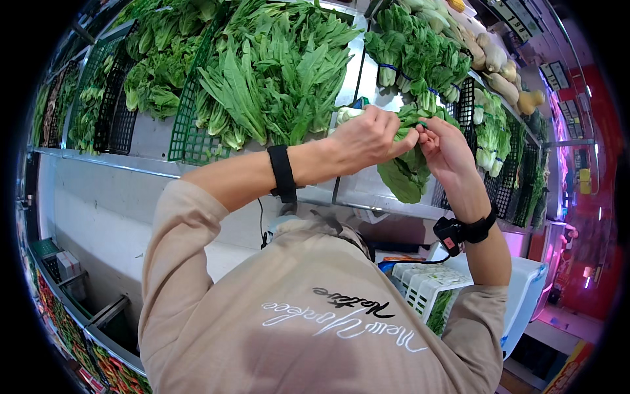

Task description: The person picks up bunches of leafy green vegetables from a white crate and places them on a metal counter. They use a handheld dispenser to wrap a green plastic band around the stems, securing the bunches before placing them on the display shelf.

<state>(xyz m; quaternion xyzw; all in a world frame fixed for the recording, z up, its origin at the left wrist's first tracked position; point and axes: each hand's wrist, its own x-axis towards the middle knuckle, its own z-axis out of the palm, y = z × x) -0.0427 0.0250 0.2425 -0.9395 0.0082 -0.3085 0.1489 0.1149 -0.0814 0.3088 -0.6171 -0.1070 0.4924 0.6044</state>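
Note:
A bunch of bok choy lies crosswise beneath my hands, with its white stems [348,115] to the left and its dark green leaves [406,172] to the right. My left hand [371,135] is closed around the bunch just past the stems, palm down. At the leaf end, the fingertips of my right hand [443,143] pinch a small dark green piece [423,125], which looks like a bit of leaf. Beside the stems, partly behind my left hand, is something blue and green [361,102] that I cannot make out.
Long-leaf lettuce [275,74] fills a green plastic crate [184,123] to the left. Blue-banded bok choy bunches [413,59] lie beyond my hands, with pale squashes [494,54] further right. The metal shelf edge [315,194] runs before me. A white plastic basket [423,290] stands low at my right.

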